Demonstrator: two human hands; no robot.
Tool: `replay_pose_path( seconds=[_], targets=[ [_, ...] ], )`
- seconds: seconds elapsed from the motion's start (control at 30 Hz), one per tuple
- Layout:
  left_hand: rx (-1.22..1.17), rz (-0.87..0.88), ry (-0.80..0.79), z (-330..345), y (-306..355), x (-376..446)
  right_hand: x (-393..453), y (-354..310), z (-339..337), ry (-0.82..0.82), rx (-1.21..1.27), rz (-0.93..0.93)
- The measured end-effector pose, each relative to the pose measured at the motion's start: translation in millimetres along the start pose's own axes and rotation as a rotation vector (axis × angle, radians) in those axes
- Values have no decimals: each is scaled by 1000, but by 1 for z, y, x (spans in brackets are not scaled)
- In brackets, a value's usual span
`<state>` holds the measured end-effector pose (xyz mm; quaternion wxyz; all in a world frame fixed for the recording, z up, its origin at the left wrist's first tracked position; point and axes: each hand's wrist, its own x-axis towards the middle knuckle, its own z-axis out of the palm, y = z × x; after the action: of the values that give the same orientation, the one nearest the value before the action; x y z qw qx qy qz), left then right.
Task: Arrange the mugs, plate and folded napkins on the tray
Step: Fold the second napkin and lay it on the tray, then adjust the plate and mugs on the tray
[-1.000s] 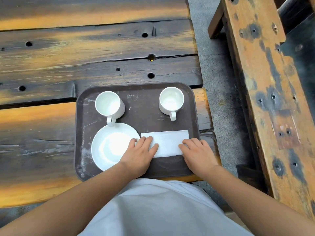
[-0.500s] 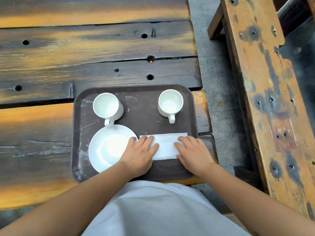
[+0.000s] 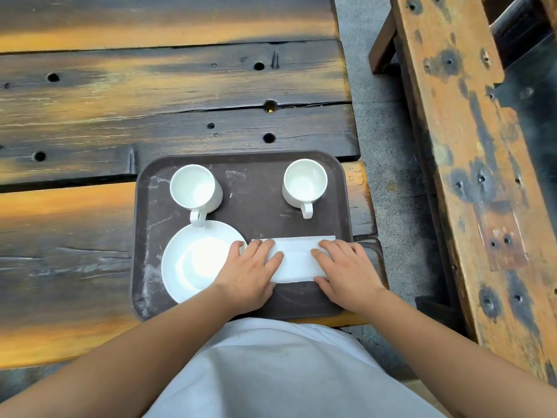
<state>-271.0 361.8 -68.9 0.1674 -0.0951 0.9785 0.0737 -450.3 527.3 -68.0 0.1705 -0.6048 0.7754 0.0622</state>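
A dark brown tray lies on the wooden table's near right corner. Two white mugs stand at its back, the left mug and the right mug, handles pointing toward me. A white plate sits at the tray's front left. A white folded napkin lies flat at the front right, beside the plate. My left hand presses flat on the napkin's left end and overlaps the plate's rim. My right hand presses flat on its right end.
The weathered plank table stretches away to the left and back. A grey concrete gap separates it from a worn wooden bench on the right. My white shirt fills the bottom of the view.
My right hand has slid left along the napkin toward my left hand, so less napkin shows between them. The left hand stays in place.
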Motion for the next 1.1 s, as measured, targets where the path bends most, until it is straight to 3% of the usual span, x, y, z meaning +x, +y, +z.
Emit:
replay_pose_path(
  seconds=[0.27, 0.8, 1.1],
  targets=[
    [-20, -74, -21, 1, -6, -28, 8, -27, -5, -59, -10, -56],
    [31, 96, -40, 11, 2, -31, -1, -45, -1, -142, -43, 0],
    [-123, -125, 17, 10, -56, -85, 17, -97, -9, -105, 201, 149]
  ],
)
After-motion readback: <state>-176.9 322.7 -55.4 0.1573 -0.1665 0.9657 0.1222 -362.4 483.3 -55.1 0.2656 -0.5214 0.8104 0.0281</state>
